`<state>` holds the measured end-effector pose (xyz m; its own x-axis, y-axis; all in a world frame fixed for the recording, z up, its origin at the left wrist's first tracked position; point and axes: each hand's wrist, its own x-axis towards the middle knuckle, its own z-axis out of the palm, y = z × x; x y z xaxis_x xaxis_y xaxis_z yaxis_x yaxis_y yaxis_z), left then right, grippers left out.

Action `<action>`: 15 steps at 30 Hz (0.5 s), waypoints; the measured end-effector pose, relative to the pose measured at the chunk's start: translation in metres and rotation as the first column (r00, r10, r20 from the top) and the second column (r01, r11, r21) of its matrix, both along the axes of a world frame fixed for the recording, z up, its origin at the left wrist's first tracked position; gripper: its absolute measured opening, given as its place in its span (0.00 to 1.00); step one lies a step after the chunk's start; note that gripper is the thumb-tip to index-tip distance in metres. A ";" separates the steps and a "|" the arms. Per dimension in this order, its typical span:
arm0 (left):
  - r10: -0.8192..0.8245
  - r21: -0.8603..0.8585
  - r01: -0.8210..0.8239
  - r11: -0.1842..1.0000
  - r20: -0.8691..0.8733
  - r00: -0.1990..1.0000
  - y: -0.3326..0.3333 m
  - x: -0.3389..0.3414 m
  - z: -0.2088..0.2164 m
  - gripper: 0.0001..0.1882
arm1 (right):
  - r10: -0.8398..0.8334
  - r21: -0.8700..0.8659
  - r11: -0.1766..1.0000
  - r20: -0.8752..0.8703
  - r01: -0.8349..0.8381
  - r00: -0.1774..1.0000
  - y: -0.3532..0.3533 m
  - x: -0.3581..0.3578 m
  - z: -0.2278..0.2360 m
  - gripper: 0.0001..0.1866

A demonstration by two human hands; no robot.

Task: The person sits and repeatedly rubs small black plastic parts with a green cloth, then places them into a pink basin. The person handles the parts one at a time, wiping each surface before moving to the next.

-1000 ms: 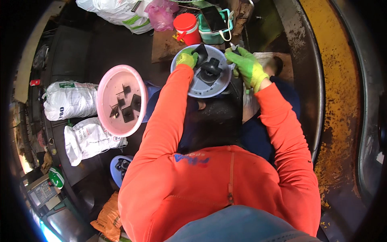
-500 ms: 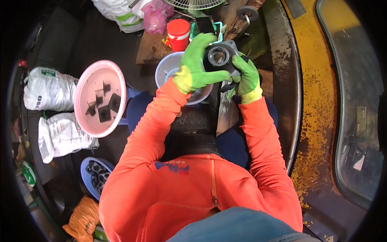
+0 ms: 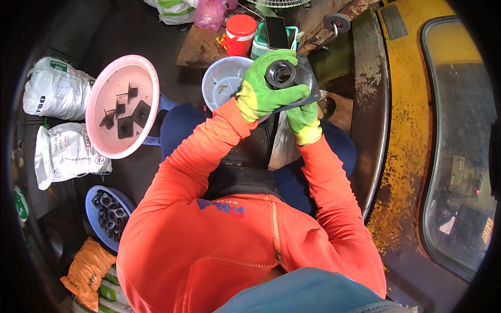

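"Head view, with twelve o'clock at the top edge: what stands around my hands?"

"Counting from the black part (image 3: 308, 77) you hold, the pale blue basket (image 3: 214, 73) is just beside it at nine o'clock, and your left hand (image 3: 261, 83) covers some of its right side. The red container (image 3: 239, 44) stands near at ten, the teal container (image 3: 259, 46) at eleven with a dark phone (image 3: 276, 32) on it. A crank with a grey disc (image 3: 336, 22) is at one, the rusty yellow panel (image 3: 409, 68) at three."

"And farther out?"

"The pink basin (image 3: 104, 86) is well apart at nine, holding several black pieces (image 3: 141, 113); the blue tub (image 3: 124, 197), heaped with dark parts, is at eight."

"How do I have the part?"

"You hold it above your lap. Your left fingers (image 3: 281, 56) wrap its upper side and your thumb lies along its lower side, pinching it. Your right hand (image 3: 303, 117) is beneath; its fingers are hidden, so I cannot tell how they stand."

"Which way does it point?"

"Its round collar faces up toward the camera, leaning to nine o'clock, the axis running through the hole. The square plate's outer edge runs from eleven to five."
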<state>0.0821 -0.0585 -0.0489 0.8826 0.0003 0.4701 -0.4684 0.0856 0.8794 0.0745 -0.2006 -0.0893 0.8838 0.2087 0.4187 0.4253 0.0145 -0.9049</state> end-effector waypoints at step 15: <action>-0.356 -0.081 0.357 0.930 0.035 0.934 0.018 -0.005 -0.005 0.26 | 0.184 -0.522 0.842 0.043 -0.135 0.982 0.001 -0.003 0.046 0.25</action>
<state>0.0766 -0.0409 -0.0544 0.8225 -0.2720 0.4994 -0.4105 0.3238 0.8524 0.0712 -0.1997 -0.0434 0.7845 0.5504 0.2855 0.5350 -0.3682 -0.7604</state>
